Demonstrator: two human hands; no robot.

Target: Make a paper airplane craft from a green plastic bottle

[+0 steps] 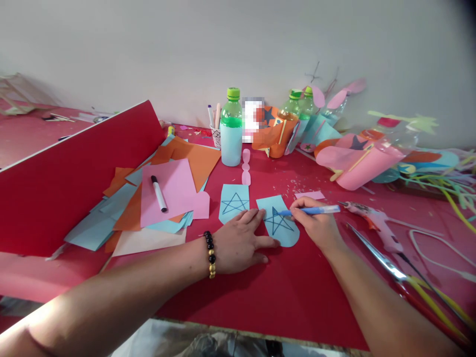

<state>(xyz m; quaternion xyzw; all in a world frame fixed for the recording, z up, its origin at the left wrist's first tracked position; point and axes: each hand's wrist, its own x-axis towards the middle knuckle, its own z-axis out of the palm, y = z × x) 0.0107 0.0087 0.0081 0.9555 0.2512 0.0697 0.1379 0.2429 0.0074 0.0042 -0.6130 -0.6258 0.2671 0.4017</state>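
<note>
My right hand [316, 223] grips a blue pen [316, 210], its tip on a light blue paper piece [288, 237] with a rounded lower end. A five-pointed star is drawn on that piece, and its top point is partly filled with blue. My left hand [241, 243] lies flat with fingers spread, the fingertips on the edge of the same piece. Just left of it, a second light blue piece [230, 191] bears a star outline; my left fingers cover its lower edge. A pink scalloped paper strip [246, 167] lies behind these pieces.
A blue-wrapped bottle [231, 141] stands behind the papers. Stacked coloured sheets [167, 188] with a marker [159, 193] lie left, beside a raised red board [82, 183]. Decorated bottles, including a pink-wrapped one [366, 166], a glue gun [379, 228] and scissors [383, 260] are on the right.
</note>
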